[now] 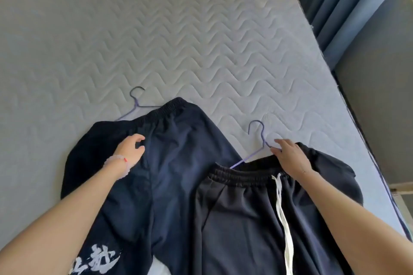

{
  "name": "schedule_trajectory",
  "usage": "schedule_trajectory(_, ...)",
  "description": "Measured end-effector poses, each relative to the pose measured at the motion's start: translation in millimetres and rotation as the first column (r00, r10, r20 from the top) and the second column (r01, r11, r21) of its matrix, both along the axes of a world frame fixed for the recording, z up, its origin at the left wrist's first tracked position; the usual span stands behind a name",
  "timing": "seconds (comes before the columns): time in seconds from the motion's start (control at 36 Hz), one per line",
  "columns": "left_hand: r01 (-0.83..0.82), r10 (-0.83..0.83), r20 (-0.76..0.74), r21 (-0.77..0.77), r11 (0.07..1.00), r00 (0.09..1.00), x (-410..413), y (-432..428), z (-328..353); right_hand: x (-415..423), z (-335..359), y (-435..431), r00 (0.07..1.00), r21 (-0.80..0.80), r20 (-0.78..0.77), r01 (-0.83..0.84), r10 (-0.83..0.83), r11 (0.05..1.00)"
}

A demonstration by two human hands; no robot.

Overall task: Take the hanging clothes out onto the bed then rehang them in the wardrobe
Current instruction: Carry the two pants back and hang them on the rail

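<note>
Two pairs of trousers lie on the bed (178,40) under my arms, their legs cut off below: black trousers (245,219) on the right overlap navy trousers (178,152). My right hand (290,158) lies flat, fingers straight, on the black waistband, touching the right hanger (259,138). My left hand (130,148) rests curled on the navy pair; I cannot tell if it pinches cloth. Of the two hangers, the left hanger (136,102) is mostly hidden. Beyond lies quilted grey mattress, with a blue curtain (335,6) on the right.

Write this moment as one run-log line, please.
bed: navy trousers, drawstring pants laid out | left hand: on navy trousers | right hand: touching purple hanger
</note>
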State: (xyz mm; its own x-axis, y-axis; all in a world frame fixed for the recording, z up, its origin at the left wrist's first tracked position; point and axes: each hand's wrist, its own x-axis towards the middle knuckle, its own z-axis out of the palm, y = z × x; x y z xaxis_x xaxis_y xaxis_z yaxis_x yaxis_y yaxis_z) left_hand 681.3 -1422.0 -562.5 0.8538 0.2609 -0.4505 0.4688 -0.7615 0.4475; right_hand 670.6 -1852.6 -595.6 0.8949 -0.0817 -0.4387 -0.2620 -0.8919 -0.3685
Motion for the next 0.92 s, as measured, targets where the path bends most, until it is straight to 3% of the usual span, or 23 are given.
schedule_trajectory(0.08, -0.026, 0.02, 0.053, 0.124, 0.992, 0.998, 36.0, 41.3, -13.6, 4.5, -37.8, 2.6, 0.997, -0.055, 0.061, 0.042, -0.038, 0.998)
schedule_trajectory(0.22, -0.047, 0.05, -0.001, 0.277, 0.96, 0.999, 77.0, 96.9, -34.1, 8.7, -64.4, 4.7, 0.976, -0.092, 0.164, 0.162, -0.145, 0.983)
schedule_trajectory(0.47, -0.029, 0.075, -0.145, 0.296, 0.955, 0.987, 112.7, 123.5, -64.5, 8.2, -81.1, 6.4, 0.951, -0.155, 0.278, 0.186, -0.138, 0.97)
schedule_trajectory(0.56, 0.004, 0.045, -0.123, 0.373, 0.928, 0.991, 116.4, 125.9, -69.9, 8.0, -84.2, 5.2, 0.946, -0.161, 0.298, 0.179, -0.125, 0.971)
schedule_trajectory(0.75, 0.035, -0.022, -0.049, 0.269, 0.963, 0.999, 105.0, 122.9, -65.7, 10.4, -77.3, 5.9, 0.961, -0.151, 0.245, 0.167, -0.127, 0.974)
schedule_trajectory(0.92, 0.042, -0.061, 0.057, 0.294, 0.955, 0.997, 74.2, 115.7, -36.2, 18.8, -48.0, -5.8, 0.997, -0.084, 0.051, 0.066, -0.062, 0.994)
